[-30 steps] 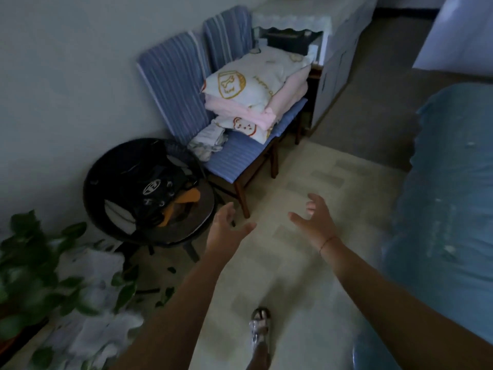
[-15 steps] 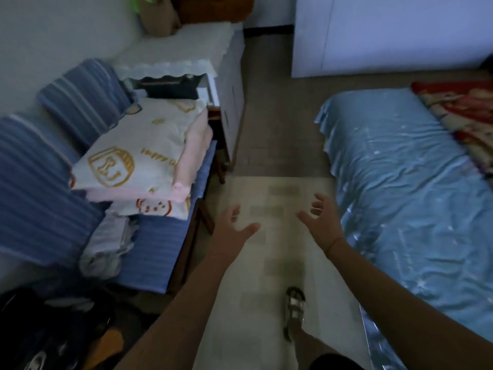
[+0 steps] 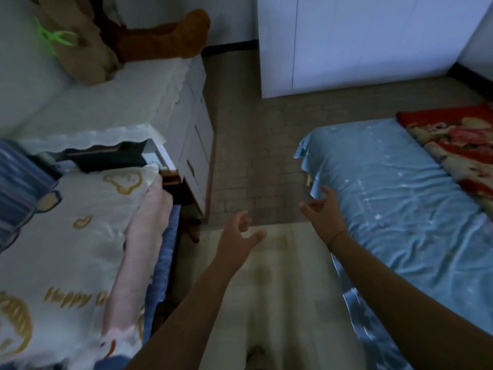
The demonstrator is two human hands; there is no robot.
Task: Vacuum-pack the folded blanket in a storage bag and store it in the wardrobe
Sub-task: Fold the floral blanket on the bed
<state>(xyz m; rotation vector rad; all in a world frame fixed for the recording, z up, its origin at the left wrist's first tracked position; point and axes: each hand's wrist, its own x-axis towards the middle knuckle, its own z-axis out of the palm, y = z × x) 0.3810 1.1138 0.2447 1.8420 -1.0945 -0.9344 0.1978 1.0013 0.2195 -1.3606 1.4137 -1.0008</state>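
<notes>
A red patterned blanket lies on the blue-sheeted bed at the far right. The white wardrobe stands at the back, doors closed. My left hand is stretched out over the pale floor mat, fingers apart, holding nothing. My right hand is open too, level with the bed's near corner edge and not gripping it. No storage bag shows in the head view.
A stack of folded cream and pink bedding sits on a blue striped chair at the left. Behind it stands a white cabinet with a brown plush toy on top. A strip of floor runs between cabinet and bed toward the wardrobe.
The view has swung right and forward, from the stool and plant to the bed and wardrobe. Both hands stay open and now reach further ahead, the right one nearer the bed.
</notes>
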